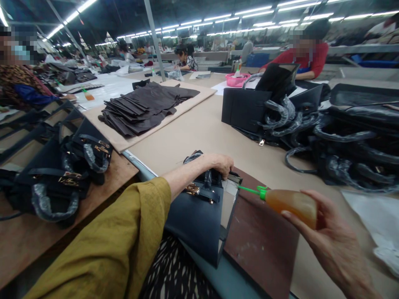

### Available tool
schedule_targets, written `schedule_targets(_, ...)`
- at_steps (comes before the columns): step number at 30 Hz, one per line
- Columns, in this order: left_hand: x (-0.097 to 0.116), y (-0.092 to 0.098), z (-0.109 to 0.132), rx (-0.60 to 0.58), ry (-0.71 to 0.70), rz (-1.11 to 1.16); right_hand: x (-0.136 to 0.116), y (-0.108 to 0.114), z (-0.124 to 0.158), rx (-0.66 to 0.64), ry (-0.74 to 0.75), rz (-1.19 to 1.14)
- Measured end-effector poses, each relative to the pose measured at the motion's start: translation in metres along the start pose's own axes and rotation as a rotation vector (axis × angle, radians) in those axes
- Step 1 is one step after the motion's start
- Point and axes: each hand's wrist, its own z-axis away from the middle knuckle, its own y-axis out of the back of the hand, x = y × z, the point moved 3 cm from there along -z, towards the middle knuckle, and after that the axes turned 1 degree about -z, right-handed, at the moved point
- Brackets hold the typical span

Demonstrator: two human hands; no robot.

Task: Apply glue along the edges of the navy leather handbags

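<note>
One navy handbag (199, 216) stands at the tabletop (202, 133) edge, the left hand (222, 163) closed over its top rim. Right of the handbag, the right hand (333, 245) grips a glue bottle (291, 204), nozzle tip at the opened flap; gluing seems underway, not finished.

Matt leather handbag (196, 216) (gold metal clasp (193, 189)), translucent plastic bottle (291, 205)

Glowing amber in the bottle (293, 205), flashing bright green at its nozzle (262, 193); showing navy on the handbag (196, 218), mustard on the sleeve (124, 241), reddish brown on the board (262, 245); speckling black-and-white across the lap fabric (174, 276).
</note>
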Motion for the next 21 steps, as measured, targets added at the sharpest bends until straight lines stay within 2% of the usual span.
schedule_targets(10, -0.004, -0.004, -0.003, 0.005, -0.011, 0.006, -0.004, 0.003, 0.013, -0.168, -0.075, -0.052)
schedule_targets(21, -0.008, -0.006, -0.008, 0.011, -0.001, -0.005, -0.007, 0.007, 0.034, -0.190, -0.021, -0.064)
